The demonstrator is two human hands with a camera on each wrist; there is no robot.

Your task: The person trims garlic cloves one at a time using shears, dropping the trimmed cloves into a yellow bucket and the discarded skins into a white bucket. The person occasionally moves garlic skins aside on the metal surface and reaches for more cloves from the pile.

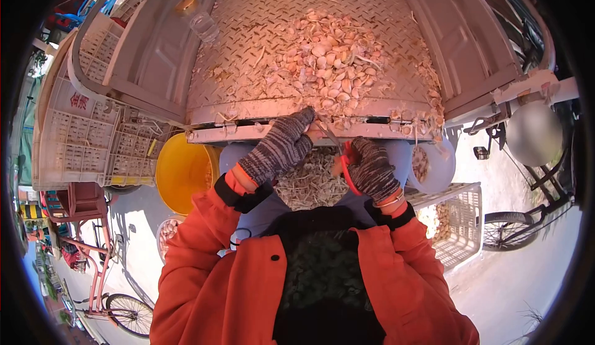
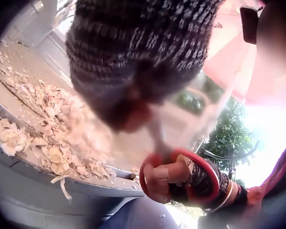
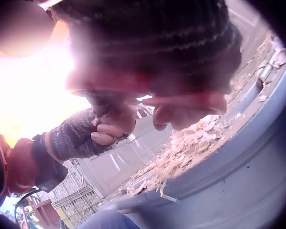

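Red-handled scissors [image 1: 351, 170] are in my right hand [image 1: 374, 168], which wears a striped knit glove with bare fingertips. In the left wrist view, its fingers pass through the red handle loop [image 2: 212, 183]. The blades point at the fingertips of my left hand [image 1: 280, 145], gloved alike. That hand's fingers are curled in a pinch around a piece of garlic, mostly hidden by the fingers. Both hands are close together at the front edge of a metal truck bed [image 1: 248, 41]. Just beyond them lies a heap of garlic cloves [image 1: 331, 57] with loose skins.
A glass jar [image 1: 203, 26] lies at the bed's left. Below the edge are a yellow bucket [image 1: 170, 171], a pale bucket [image 1: 441, 165] and a white crate [image 1: 468, 233]. Dry trimmings [image 1: 310, 187] lie between the knees. Stacked crates [image 1: 77, 134] stand left, a bicycle [image 1: 508, 232] right.
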